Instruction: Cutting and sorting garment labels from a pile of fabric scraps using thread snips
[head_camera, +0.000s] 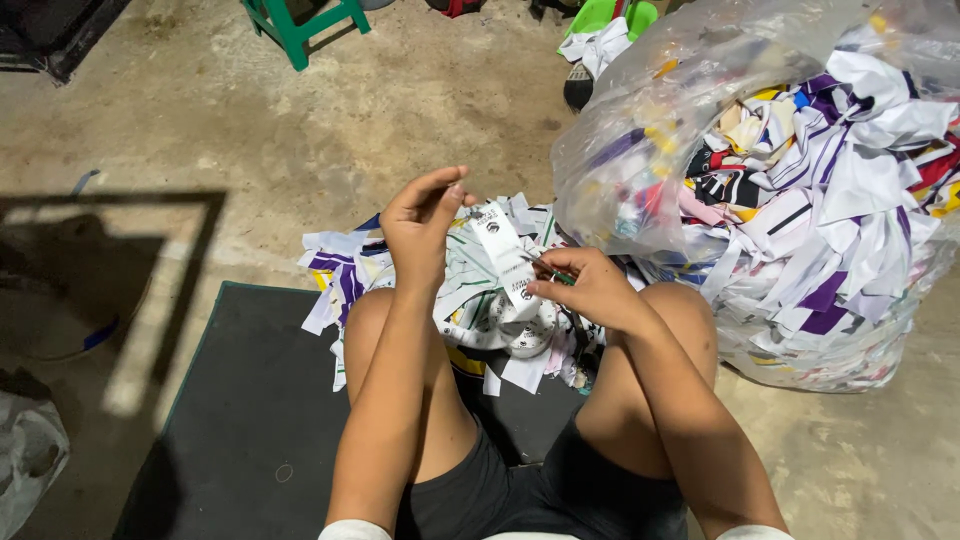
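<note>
White label strip (505, 255) is being held taut between both hands above the knees: left hand (420, 225) is pinching its upper end, right hand (590, 290) is gripping its lower end. Loose scrap pile (350, 265) is lying ahead; clear bag (780, 190) is standing nearly full, suggesting work well advanced.

Stained bare concrete floor (400, 110), dark mat (250, 420), green stool (300, 25) at top, angular frame shadow (110, 290) on left

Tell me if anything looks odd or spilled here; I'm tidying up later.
Fabric scraps lie loose on the floor and the dark mat between the knees, outside the stuffed clear plastic bag. Both hands hold one white strip. Nothing looks damaged.
</note>
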